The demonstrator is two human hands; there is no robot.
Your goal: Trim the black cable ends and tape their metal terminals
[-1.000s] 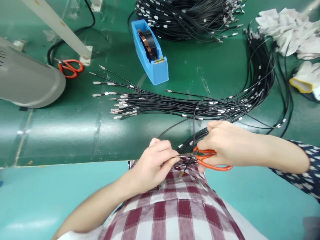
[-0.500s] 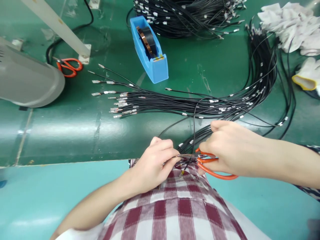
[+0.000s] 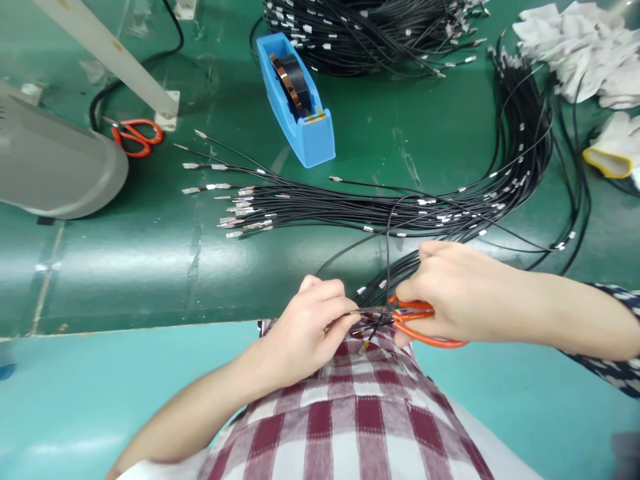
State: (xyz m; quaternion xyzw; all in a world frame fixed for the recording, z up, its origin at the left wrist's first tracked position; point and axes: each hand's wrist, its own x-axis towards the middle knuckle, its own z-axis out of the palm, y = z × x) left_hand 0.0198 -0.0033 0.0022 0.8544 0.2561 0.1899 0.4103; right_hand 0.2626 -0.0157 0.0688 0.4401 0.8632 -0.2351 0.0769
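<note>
My right hand (image 3: pixel 445 290) is closed round the orange handles of a pair of scissors (image 3: pixel 413 313), blades pointing left. The blades reach the fingertips of my left hand (image 3: pixel 320 320), which pinches a thin black cable end at the table's front edge. Several cables from a black bundle (image 3: pixel 395 277) come down to this spot, and a small yellow tag (image 3: pixel 365 345) hangs just below the blades. A larger bundle of black cables (image 3: pixel 340 203) with white labels lies across the green table behind my hands.
Behind the cables stands a blue tape dispenser (image 3: pixel 320 143). At the left are orange-handled scissors (image 3: pixel 137 137) and a grey rounded housing (image 3: pixel 60 160). A coiled cable pile (image 3: pixel 360 33) lies at the back, white gloves (image 3: pixel 580 53) at the right.
The scissor handles in my right hand have drawn closer together, and the right forearm has shifted slightly. My left hand keeps its pinch in nearly the same place.
</note>
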